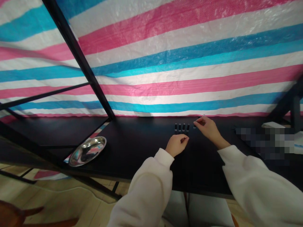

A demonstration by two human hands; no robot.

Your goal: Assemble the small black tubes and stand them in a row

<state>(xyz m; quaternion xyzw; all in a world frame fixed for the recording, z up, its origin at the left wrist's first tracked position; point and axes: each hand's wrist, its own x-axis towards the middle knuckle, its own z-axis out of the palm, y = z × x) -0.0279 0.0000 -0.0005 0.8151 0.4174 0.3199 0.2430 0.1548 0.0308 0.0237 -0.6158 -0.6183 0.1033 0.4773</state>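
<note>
Several small black cylinders (pixel 180 127) with silvery ends, shaped like batteries, stand side by side in a short row on the black table (pixel 137 151). To the right of the row, my right hand (pixel 206 126) pinches another small black cylinder (pixel 194 125) between thumb and fingertips, close to the tabletop. My left hand (pixel 177 145) lies just in front of the row with its fingers curled closed. Whatever the left fingers may hold is hidden from view.
An oval shiny metal tray (pixel 88 151) lies at the table's left edge. Black metal frame bars (pixel 80 60) rise on the left. Behind hangs a striped plastic sheet (pixel 165 75). Blurred-out items (pixel 272 142) lie at the right. A wooden stool or chair (pixel 14 214) stands lower left.
</note>
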